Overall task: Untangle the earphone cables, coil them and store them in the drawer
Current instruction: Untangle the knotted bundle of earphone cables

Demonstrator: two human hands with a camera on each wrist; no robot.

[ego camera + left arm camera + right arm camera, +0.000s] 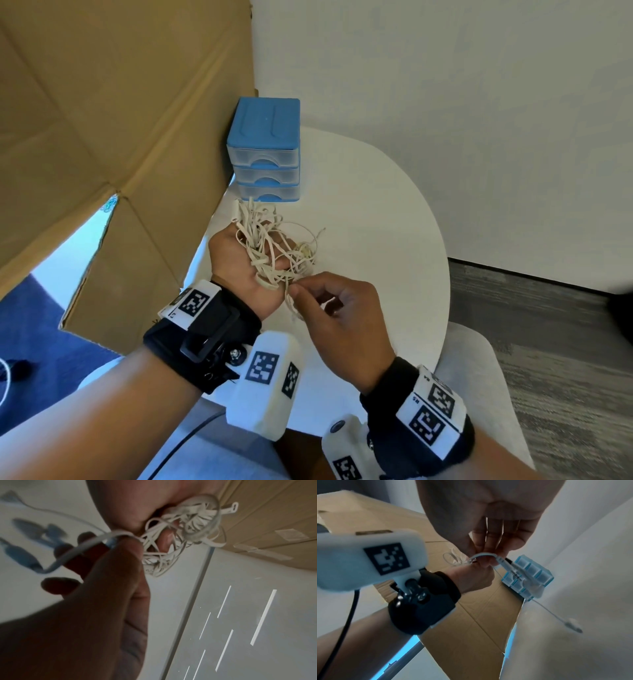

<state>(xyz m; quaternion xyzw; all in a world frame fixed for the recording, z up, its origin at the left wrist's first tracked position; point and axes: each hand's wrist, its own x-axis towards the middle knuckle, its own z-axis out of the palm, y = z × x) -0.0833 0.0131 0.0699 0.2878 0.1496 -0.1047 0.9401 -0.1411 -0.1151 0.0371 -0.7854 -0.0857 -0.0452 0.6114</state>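
Note:
A tangle of white earphone cables (pixel 267 246) lies in my left hand (pixel 236 263), which is held palm up above the white table (pixel 376 219) with its fingers curled among the strands. My right hand (pixel 301 291) pinches one strand at the near edge of the tangle, by the left wrist. In the right wrist view the pinched cable (pixel 482 555) arches over the fingertips, and an earbud (pixel 572 626) dangles from a thin wire. The blue drawer unit (pixel 263 150) stands just beyond the hands, its three drawers shut.
A large cardboard box (pixel 113 137) stands against the table's left side, touching the drawer unit. A white wall (pixel 445 85) rises behind. The table's curved edge (pixel 445 274) drops off to grey floor on the right.

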